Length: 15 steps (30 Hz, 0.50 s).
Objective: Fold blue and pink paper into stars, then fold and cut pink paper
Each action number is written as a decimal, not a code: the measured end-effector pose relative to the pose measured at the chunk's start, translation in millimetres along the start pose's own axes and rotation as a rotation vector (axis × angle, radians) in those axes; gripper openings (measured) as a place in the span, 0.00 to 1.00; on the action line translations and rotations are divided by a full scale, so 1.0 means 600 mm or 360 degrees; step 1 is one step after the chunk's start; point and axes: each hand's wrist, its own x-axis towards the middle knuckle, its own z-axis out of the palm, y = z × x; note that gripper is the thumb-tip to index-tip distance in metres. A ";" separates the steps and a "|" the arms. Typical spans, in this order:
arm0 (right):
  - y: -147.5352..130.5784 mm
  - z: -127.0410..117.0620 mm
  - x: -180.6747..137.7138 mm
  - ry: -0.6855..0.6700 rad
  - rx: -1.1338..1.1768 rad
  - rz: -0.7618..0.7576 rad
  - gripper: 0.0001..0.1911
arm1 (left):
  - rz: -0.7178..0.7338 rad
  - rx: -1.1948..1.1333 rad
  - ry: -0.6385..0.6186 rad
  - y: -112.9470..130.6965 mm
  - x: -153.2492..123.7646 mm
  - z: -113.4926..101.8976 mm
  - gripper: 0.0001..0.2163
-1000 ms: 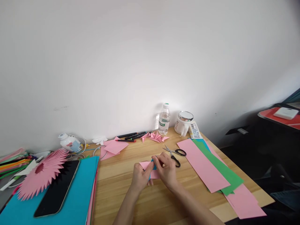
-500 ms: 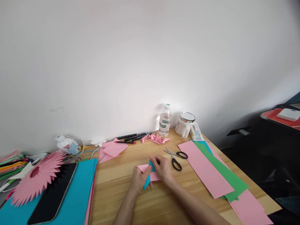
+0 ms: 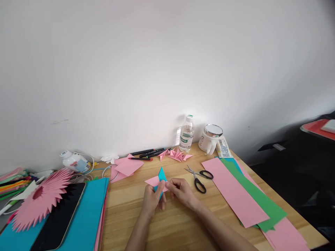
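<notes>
My left hand (image 3: 152, 201) and my right hand (image 3: 181, 192) meet over the middle of the wooden table (image 3: 172, 223). Both pinch a small folded paper piece (image 3: 157, 180), pink with a blue pointed part sticking up. The left fingers grip its lower left side, the right fingers its right edge. The piece is lifted slightly off the table. Black-handled scissors (image 3: 199, 177) lie just to the right of my right hand.
Long pink strips (image 3: 232, 191) and green paper (image 3: 259, 198) lie at the right. At the left a phone (image 3: 59, 216) and a pink paper fan flower (image 3: 39, 200) rest on blue sheets (image 3: 86, 216). By the wall: a bottle (image 3: 186, 134), a mug (image 3: 210, 139), pens (image 3: 148, 152), folded pink pieces (image 3: 176, 154).
The folded piece has been raised and turned, so its blue tip now points up instead of down. Both hands shifted slightly with it.
</notes>
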 end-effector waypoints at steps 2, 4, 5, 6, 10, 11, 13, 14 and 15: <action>0.002 0.004 0.002 0.0030 0.0003 0.0011 0.30 | 0.0022 0.0059 -0.0004 0.000 -0.001 -0.001 0.30; 0.003 0.006 0.004 -0.0019 0.0094 0.0078 0.31 | 0.0047 -0.0001 0.0065 0.001 -0.001 0.000 0.30; 0.003 0.006 0.004 -0.0027 0.0140 0.0107 0.31 | 0.0045 -0.0053 0.0086 0.002 -0.002 0.000 0.29; 0.003 0.007 0.004 -0.0015 0.0173 0.0120 0.31 | 0.0031 -0.0104 0.0088 0.003 -0.002 0.001 0.28; 0.004 0.008 0.004 0.0078 0.0254 0.0089 0.31 | -0.0043 -0.0243 0.0012 0.006 -0.004 0.003 0.25; 0.005 0.009 0.003 0.0077 0.0280 0.0097 0.31 | -0.0042 -0.0252 0.0000 0.006 -0.005 0.003 0.25; 0.005 0.009 0.003 0.0069 0.0303 0.0121 0.30 | -0.0021 -0.0226 0.0006 0.006 -0.007 0.003 0.26; 0.005 0.009 0.002 0.0071 0.0291 0.0119 0.30 | -0.0013 -0.0199 0.0021 0.005 -0.007 0.003 0.27; 0.003 0.008 0.002 0.0078 0.0270 0.0105 0.29 | -0.0018 -0.0174 0.0038 0.004 -0.008 0.002 0.28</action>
